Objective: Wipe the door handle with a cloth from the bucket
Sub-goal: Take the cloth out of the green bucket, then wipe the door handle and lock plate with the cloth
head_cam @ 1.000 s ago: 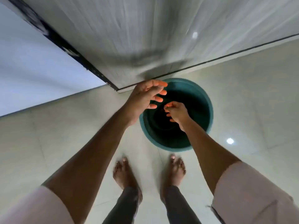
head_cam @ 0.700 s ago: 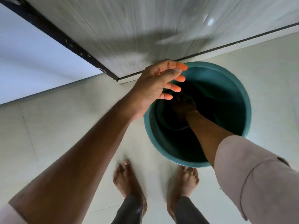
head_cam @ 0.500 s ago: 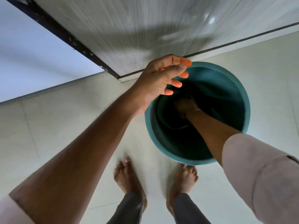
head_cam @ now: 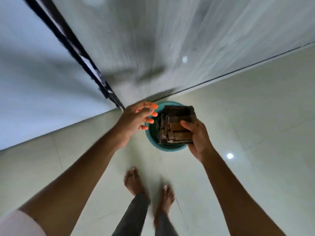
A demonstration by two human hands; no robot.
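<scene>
My right hand grips a folded brown striped cloth and holds it above the teal bucket, which stands on the floor in front of my feet. The cloth hides most of the bucket's inside. My left hand hovers just left of the cloth with fingers spread and holds nothing. The grey door rises right behind the bucket. No door handle is in view.
A black door frame edge runs between the door and a pale wall on the left. The floor is glossy pale tile. My bare feet stand close behind the bucket.
My right hand came up out of the bucket, now holding the folded cloth. The view pulled back and up, so the bucket looks smaller. My left hand stayed open near the rim.
</scene>
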